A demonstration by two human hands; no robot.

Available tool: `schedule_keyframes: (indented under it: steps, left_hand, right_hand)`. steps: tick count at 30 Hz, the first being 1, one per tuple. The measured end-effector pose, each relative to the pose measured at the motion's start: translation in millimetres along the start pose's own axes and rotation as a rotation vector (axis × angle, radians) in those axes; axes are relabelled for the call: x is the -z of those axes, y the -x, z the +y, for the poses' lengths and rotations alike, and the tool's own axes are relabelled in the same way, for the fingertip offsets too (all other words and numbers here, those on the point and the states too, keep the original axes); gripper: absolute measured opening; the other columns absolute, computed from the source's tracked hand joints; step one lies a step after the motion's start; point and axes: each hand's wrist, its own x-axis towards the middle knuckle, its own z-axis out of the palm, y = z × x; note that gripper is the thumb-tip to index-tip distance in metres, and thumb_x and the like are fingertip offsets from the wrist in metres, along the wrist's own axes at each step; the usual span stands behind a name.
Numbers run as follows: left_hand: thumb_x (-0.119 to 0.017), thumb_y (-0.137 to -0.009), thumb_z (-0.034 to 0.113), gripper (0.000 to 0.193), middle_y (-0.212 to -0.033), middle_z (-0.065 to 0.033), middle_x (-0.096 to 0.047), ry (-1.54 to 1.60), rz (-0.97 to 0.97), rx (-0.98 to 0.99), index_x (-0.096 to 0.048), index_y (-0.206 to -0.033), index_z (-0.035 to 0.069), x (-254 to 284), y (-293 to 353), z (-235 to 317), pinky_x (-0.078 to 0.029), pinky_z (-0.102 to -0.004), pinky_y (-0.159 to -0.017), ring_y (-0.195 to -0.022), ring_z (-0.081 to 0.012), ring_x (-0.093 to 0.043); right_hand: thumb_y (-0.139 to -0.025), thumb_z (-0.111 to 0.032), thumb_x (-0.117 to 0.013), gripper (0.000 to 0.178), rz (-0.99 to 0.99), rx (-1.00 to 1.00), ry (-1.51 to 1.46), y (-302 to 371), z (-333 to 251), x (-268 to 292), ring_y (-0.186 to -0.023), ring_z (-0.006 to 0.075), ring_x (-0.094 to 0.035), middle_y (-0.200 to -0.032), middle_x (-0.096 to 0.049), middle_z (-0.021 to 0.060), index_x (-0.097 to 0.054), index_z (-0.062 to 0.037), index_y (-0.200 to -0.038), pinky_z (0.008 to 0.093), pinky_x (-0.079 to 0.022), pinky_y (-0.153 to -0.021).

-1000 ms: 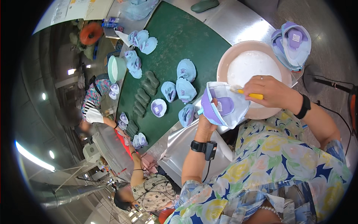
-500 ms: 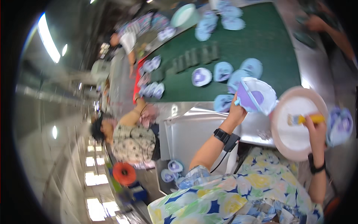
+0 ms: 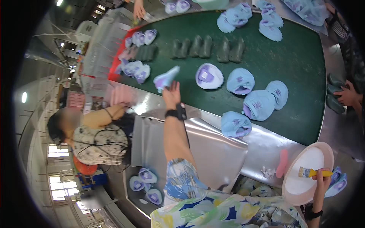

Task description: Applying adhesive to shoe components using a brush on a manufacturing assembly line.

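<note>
My left hand (image 3: 172,95) is stretched out over the near edge of the green belt (image 3: 182,70). It grips a light-blue and purple shoe upper (image 3: 166,79) by its lower end, and the piece stands tilted on edge at my fingers. My right hand (image 3: 322,181) closes round the yellow handle of a paintbrush (image 3: 308,172). The bristles are over a pink basin (image 3: 330,152) with white paste inside. To the right of my left hand, another upper (image 3: 216,78) lies with its purple and white inside up. Several blue uppers (image 3: 259,104) rest farther right.
Dark shoe lasts (image 3: 229,50) stand in a row on the belt. More uppers (image 3: 138,69) are at its left end, by a red edge (image 3: 116,68). A co-worker (image 3: 99,140) sits at left; another person's hands (image 3: 346,95) are by dark lasts at right. A pink strip (image 3: 282,163) lies beside the basin.
My left hand has carried the shoe upper leftward over the belt, away from the basin. My right hand keeps the brush over the basin. The view has shifted.
</note>
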Motion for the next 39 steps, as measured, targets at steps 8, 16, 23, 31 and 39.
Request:
schedule_keyframes:
  steps: [8, 16, 23, 31, 39]
  left_hand:
    - [-0.071, -0.079, 0.032, 0.067, -0.132, -0.0284, -0.050, -1.138, 0.133, 0.482, -0.047, -0.128, -0.008, -157.1, 4.6, -109.5, -0.035, -0.0409, -0.106, -0.128, -0.0385, -0.044]
    - [-0.058, -0.074, -0.004, 0.042, -0.111, -0.0211, -0.057, -0.974, -0.589, -0.177, -0.043, -0.113, -0.002, -241.8, 139.0, -10.6, -0.043, -0.0460, -0.095, -0.113, -0.0365, -0.056]
    - [-0.054, -0.083, 0.014, 0.062, -0.124, -0.0285, -0.047, -0.685, -0.823, 0.251, -0.033, -0.140, 0.003, -302.2, 158.7, -31.2, -0.037, -0.0485, -0.104, -0.118, -0.0469, -0.045]
    - [-0.056, -0.082, 0.001, 0.058, -0.116, -0.0216, -0.061, -1.598, -0.883, 0.022, -0.043, -0.138, 0.009, -327.4, 133.2, -2.2, -0.049, -0.0440, -0.089, -0.110, -0.0351, -0.060]
    - [-0.056, -0.094, 0.014, 0.043, -0.123, -0.0114, -0.059, -0.215, -0.665, 0.917, -0.046, -0.134, 0.001, -397.5, 225.1, 92.7, -0.055, -0.0402, -0.090, -0.107, -0.0256, -0.062]
  right_hand:
    - [-0.093, -0.009, -0.060, 0.008, 0.047, -0.082, 0.116, 10.2, -9.0, -8.3, -0.069, 0.0100, -0.055, -0.077, -0.054, 0.0010, -0.056, -0.0032, -0.088, 0.0237, -0.044, -0.065]
    - [-0.092, -0.010, -0.062, 0.009, 0.047, -0.174, -0.013, 20.0, 13.6, 3.3, -0.074, 0.0103, -0.059, -0.083, -0.059, 0.0027, -0.057, -0.0025, -0.095, 0.0242, -0.049, -0.068]
    - [-0.088, -0.008, -0.067, 0.015, 0.083, -0.174, -0.002, 46.5, 49.7, 12.3, -0.080, 0.0124, -0.061, -0.087, -0.062, 0.0060, -0.058, -0.0010, -0.098, 0.0260, -0.049, -0.072]
    - [-0.085, -0.012, -0.068, 0.021, -0.026, 0.208, 0.138, 47.3, 39.8, -20.1, -0.088, 0.0318, -0.062, -0.094, -0.063, 0.0138, -0.059, -0.0007, -0.099, 0.0344, -0.050, -0.077]
    - [-0.084, -0.013, -0.066, 0.017, -0.122, 0.344, 0.337, 60.6, 68.9, 46.8, -0.087, 0.0294, -0.062, -0.093, -0.063, 0.0110, -0.061, -0.0018, -0.096, 0.0363, -0.050, -0.078]
